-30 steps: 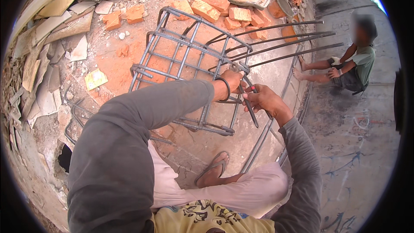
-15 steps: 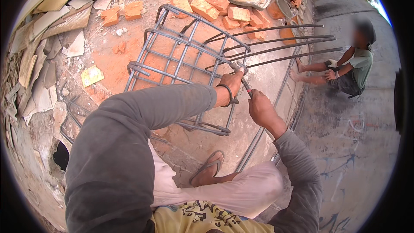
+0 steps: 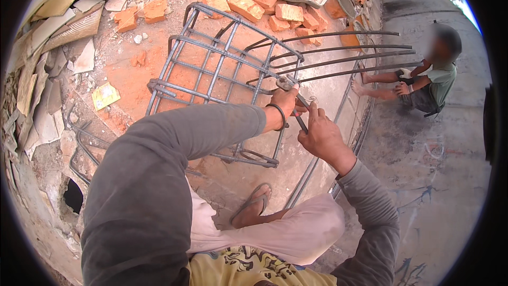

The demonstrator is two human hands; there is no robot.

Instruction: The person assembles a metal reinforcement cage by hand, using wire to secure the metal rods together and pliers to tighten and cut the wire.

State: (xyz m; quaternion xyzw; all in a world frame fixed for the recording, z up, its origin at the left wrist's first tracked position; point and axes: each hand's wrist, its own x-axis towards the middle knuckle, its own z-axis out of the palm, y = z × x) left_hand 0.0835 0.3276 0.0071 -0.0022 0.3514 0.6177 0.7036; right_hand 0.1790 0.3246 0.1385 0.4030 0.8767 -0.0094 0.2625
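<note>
Pincers (image 3: 284, 83) with a metal head and dark handles reach across the near right corner of a cage of tied steel bars (image 3: 225, 53). My left hand (image 3: 284, 104), a dark band at its wrist, is closed around the pincers just below their head, against the cage. Lower right, my right hand (image 3: 323, 133) grips the handle end, where the handles look spread apart. A bit of red shows between the hands. Thin wire loops (image 3: 313, 98) stand just above my right fingers. My fingers hide what the jaws meet.
Long bars (image 3: 360, 59) stick out from the cage to the right. Beyond it lie broken bricks (image 3: 246, 6), and broken sheets (image 3: 50, 37) are heaped at left. Bent rods (image 3: 79, 143) lie left of my arm. Another person (image 3: 440, 82) sits at right on the grey slab.
My right hand has come closer to my left, and the pincers' head now shows above my left hand. The handles have spread. The view has shifted slightly.
</note>
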